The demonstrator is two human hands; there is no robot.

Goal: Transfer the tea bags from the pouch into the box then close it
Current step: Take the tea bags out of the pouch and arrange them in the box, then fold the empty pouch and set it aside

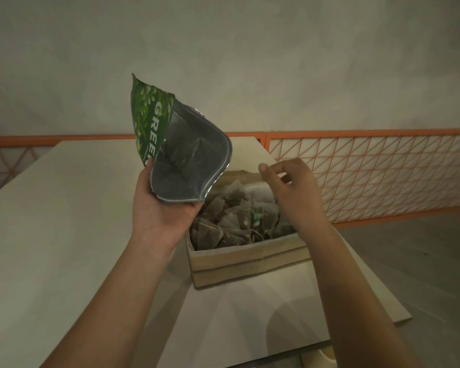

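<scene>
My left hand (161, 209) holds a green tea pouch (149, 120) tilted upside down, its open silver-lined mouth (189, 166) facing me above the left end of the box. Nothing shows inside the pouch. The wooden box (247, 258) stands open on the table and is filled with several pyramid tea bags (231, 221). My right hand (292, 187) hovers over the right side of the box, fingers loosely curled and pinched together, holding nothing visible. The box's lid is hidden behind my hands.
The pale table (64, 235) stretches left and toward me; its right edge (383, 296) runs close to the box. An orange wire-mesh fence (383, 176) stands behind and to the right. A grey wall fills the background.
</scene>
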